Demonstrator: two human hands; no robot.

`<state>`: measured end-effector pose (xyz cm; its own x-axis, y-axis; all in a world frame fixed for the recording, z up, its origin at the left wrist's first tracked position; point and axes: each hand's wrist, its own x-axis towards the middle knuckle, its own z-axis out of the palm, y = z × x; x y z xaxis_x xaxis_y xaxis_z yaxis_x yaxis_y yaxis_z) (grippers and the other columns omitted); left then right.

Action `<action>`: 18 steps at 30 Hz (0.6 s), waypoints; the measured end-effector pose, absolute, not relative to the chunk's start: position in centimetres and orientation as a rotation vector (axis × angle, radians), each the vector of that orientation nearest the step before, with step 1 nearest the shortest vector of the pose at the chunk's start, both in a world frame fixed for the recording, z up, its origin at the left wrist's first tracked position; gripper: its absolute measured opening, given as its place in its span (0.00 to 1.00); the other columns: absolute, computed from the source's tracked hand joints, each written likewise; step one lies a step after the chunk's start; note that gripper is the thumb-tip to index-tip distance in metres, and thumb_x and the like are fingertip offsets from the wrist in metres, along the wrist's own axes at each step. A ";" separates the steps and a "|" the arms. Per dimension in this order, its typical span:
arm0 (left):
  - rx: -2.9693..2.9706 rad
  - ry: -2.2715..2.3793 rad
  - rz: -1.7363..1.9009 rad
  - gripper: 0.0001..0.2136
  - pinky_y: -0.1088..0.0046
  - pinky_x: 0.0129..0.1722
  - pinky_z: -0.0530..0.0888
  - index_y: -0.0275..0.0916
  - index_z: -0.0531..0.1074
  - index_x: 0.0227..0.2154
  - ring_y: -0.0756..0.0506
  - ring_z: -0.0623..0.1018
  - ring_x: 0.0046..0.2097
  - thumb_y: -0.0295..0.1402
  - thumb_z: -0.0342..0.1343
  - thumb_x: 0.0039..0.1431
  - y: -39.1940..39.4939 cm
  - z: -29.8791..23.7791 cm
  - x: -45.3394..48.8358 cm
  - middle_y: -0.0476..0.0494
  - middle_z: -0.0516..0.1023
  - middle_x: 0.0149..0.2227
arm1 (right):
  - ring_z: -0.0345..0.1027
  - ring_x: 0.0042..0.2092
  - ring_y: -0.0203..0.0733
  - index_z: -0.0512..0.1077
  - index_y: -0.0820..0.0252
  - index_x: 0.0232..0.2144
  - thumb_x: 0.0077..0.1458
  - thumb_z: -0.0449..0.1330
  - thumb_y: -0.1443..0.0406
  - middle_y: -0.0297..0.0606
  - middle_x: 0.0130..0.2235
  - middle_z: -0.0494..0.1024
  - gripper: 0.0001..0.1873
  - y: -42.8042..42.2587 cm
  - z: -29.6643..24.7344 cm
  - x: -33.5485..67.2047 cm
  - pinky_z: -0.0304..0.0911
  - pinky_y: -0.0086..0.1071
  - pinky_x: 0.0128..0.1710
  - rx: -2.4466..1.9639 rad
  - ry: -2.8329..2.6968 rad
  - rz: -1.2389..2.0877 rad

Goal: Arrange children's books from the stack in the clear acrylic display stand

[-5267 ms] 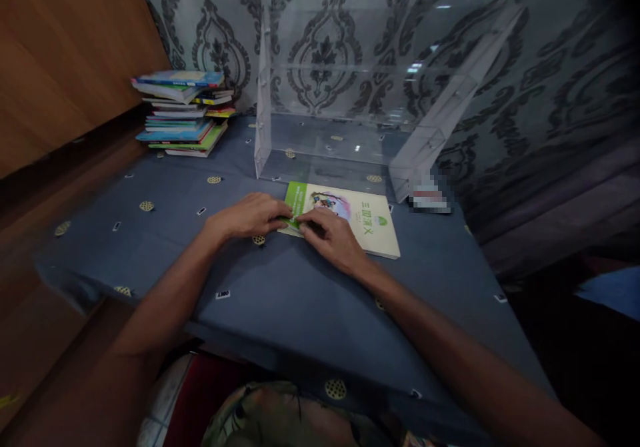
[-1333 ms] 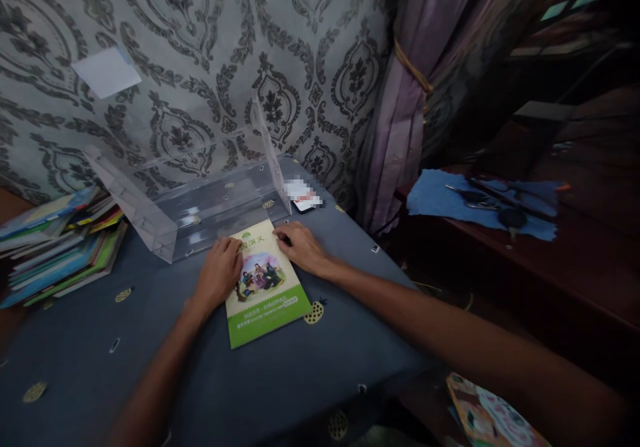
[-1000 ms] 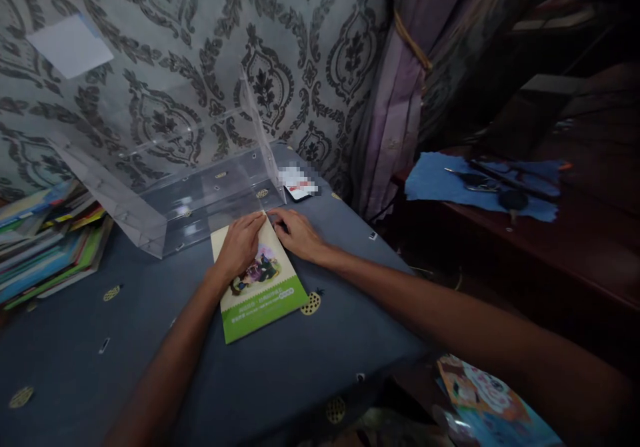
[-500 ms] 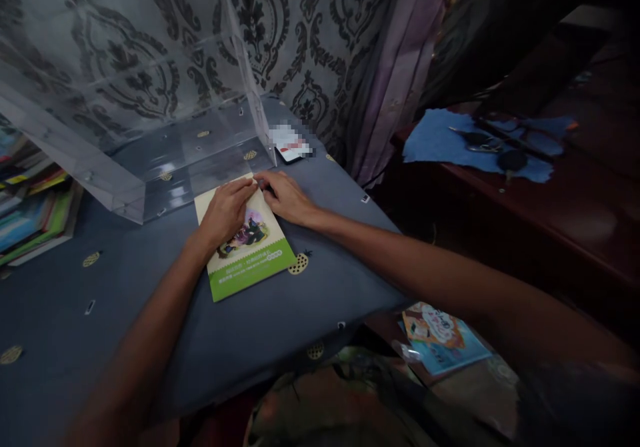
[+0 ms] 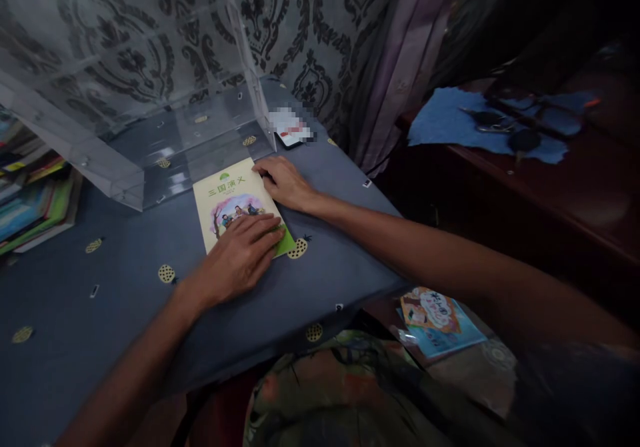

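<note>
A thin book [image 5: 227,190] with a cream and green cover and a small picture of people lies flat, cover up, on the table. Across the lower part of its cover rests my left hand [image 5: 245,250], open and flat, with the fingers extended towards the right edge. It hides part of the picture and most of the green band. My right hand [image 5: 285,181] is at the upper right edge of the book, its fingers bent and closed on that edge. The fingertips of this hand are partly hidden.
A clear acrylic box [image 5: 130,187] stands behind the book. Stacked books [image 5: 40,200] sit at the far left. A phone-like object [image 5: 290,133], partly blurred out, lies beyond my right hand. To the right, a blue cloth [image 5: 445,123] bears glasses and small items. Another book [image 5: 435,320] lies lower down.
My left hand has slid from the top of the cover down to its lower part, uncovering the title. My right hand stays at the upper right edge. The view has shifted slightly.
</note>
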<state>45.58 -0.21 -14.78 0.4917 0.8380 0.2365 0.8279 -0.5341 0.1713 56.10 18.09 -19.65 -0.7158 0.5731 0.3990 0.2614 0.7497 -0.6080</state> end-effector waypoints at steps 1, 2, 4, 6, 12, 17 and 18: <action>2.690 1.520 0.424 0.15 0.50 0.60 0.69 0.38 0.71 0.55 0.37 0.71 0.61 0.32 0.49 0.69 -0.4 -14.7 46.0 0.35 0.74 0.58 | 0.66 0.49 0.48 0.71 0.63 0.47 0.57 0.50 0.75 0.45 0.47 0.78 0.18 18.1 -19.7 56.1 0.59 0.42 0.55 -0.625 -2.356 0.708; 2.699 1.549 0.397 0.15 0.50 0.60 0.70 0.38 0.70 0.55 0.37 0.72 0.61 0.35 0.51 0.69 -0.5 -14.6 46.3 0.34 0.74 0.58 | 0.66 0.49 0.48 0.71 0.63 0.48 0.57 0.50 0.75 0.45 0.47 0.77 0.18 18.1 -19.7 56.1 0.59 0.42 0.55 -0.628 -2.348 0.711; 2.728 1.602 0.355 0.15 0.50 0.58 0.71 0.36 0.71 0.52 0.36 0.73 0.59 0.38 0.51 0.68 -0.5 -14.6 46.7 0.32 0.75 0.56 | 0.66 0.48 0.48 0.71 0.63 0.48 0.58 0.51 0.75 0.45 0.46 0.77 0.18 18.0 -19.7 56.1 0.59 0.42 0.54 -0.639 -2.345 0.715; 2.766 1.640 0.344 0.15 0.52 0.56 0.72 0.35 0.71 0.51 0.36 0.74 0.57 0.38 0.51 0.69 -0.4 -14.8 46.9 0.32 0.76 0.55 | 0.66 0.48 0.47 0.71 0.64 0.49 0.58 0.51 0.74 0.44 0.45 0.77 0.18 17.9 -19.7 56.1 0.60 0.41 0.54 -0.651 -2.347 0.714; 2.822 1.685 0.368 0.15 0.53 0.55 0.74 0.33 0.72 0.52 0.36 0.75 0.56 0.36 0.50 0.70 -0.6 -15.3 47.2 0.32 0.78 0.52 | 0.66 0.50 0.48 0.71 0.60 0.48 0.58 0.51 0.73 0.43 0.47 0.76 0.18 17.5 -19.3 56.4 0.60 0.43 0.56 -0.587 -2.331 0.663; 2.887 1.650 0.373 0.15 0.55 0.51 0.77 0.32 0.74 0.50 0.37 0.78 0.52 0.36 0.49 0.69 -0.5 -15.1 47.1 0.34 0.80 0.51 | 0.66 0.49 0.47 0.71 0.60 0.48 0.58 0.50 0.73 0.42 0.48 0.77 0.18 17.2 -18.9 56.6 0.59 0.43 0.57 -0.519 -2.367 0.672; 2.892 1.654 0.371 0.15 0.55 0.51 0.77 0.33 0.74 0.50 0.37 0.78 0.52 0.36 0.49 0.70 -0.4 -15.1 47.0 0.34 0.80 0.50 | 0.67 0.49 0.47 0.72 0.60 0.47 0.58 0.50 0.73 0.42 0.47 0.78 0.18 17.1 -18.8 56.6 0.59 0.42 0.56 -0.514 -2.371 0.678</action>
<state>47.03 -0.40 -15.07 0.4944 0.8188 0.2916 0.8650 -0.4966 -0.0721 56.59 17.12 -18.79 -0.7370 0.5049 0.4494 0.1910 0.7933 -0.5781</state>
